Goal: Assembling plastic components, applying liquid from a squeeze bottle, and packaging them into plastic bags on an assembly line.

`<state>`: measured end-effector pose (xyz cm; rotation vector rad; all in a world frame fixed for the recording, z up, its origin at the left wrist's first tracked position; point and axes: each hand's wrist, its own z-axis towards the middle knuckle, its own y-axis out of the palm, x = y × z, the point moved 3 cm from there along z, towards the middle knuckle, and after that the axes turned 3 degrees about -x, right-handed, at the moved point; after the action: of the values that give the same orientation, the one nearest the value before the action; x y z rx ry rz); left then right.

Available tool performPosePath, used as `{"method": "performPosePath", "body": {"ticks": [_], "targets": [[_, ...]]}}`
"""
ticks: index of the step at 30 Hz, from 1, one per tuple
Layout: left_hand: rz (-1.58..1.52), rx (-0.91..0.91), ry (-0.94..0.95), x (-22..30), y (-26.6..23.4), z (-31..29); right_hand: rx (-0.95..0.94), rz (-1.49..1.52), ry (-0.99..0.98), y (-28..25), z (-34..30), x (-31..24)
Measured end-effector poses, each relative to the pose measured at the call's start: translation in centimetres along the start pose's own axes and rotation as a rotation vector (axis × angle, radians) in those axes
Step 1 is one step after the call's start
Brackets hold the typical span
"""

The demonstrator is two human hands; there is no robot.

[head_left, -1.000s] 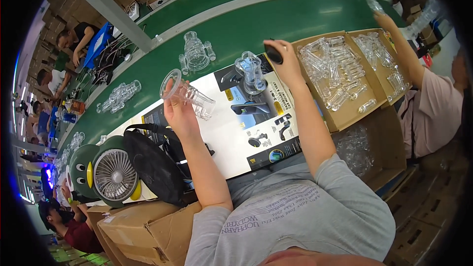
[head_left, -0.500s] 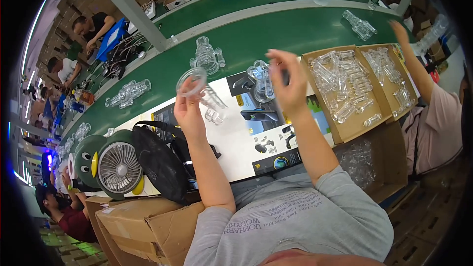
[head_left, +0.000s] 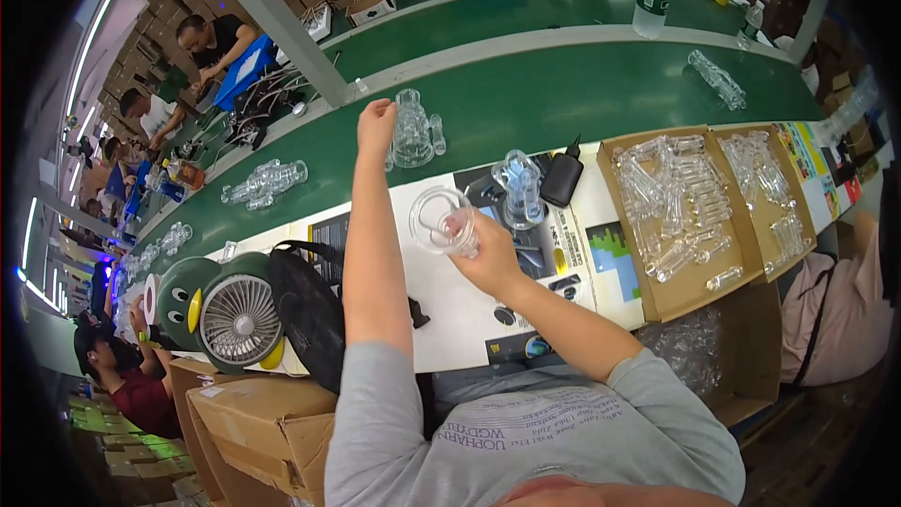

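My right hand point(head_left: 490, 258) is closed round a clear, flared vessel point(head_left: 434, 225), whose wide round end is tilted up above the white board. Farther out, my left hand point(head_left: 377, 127) has its fingers bunched together beside a clear jointed vessel point(head_left: 411, 136) standing on the green table. Whatever those fingers may hold is hidden. A second clear piece with a bluish look point(head_left: 521, 192) stands to the right of my right hand. Next to it is a black squeeze bottle point(head_left: 562, 174) with a pointed nozzle.
Cardboard trays of clear tubes point(head_left: 671, 211) lie at right. On the left are a green fan point(head_left: 239, 319), a black bag point(head_left: 305, 319) and a carton point(head_left: 263, 432). More clear vessels point(head_left: 266, 183) rest on the green table point(head_left: 563, 84). Other people work across and alongside.
The flared vessel has passed from my left hand to my right. My left hand has reached outward to the standing vessel. My right hand has left the black bottle's side; the view has shifted.
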<state>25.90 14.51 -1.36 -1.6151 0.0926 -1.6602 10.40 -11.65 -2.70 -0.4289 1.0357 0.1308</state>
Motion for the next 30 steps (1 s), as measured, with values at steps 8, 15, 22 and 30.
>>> {"method": "performPosePath", "body": {"ticks": [8,15,22,30], "targets": [[0.637,-0.214,-0.336,-4.3,6.0,7.6,-0.015,-0.04,-0.062,-0.2,-0.2,0.0],[-0.162,-0.132,-0.028,-0.9,4.2,6.2,0.0,0.028,-0.021,-1.3,0.6,1.1],[-1.444,-0.243,0.108,1.4,-3.3,-4.2,-0.114,-0.029,0.088,0.2,-0.1,0.8],[-1.996,-0.171,0.251,3.7,-5.1,-9.3,-0.1,-0.184,0.018,-0.1,-0.2,-1.0]]}}
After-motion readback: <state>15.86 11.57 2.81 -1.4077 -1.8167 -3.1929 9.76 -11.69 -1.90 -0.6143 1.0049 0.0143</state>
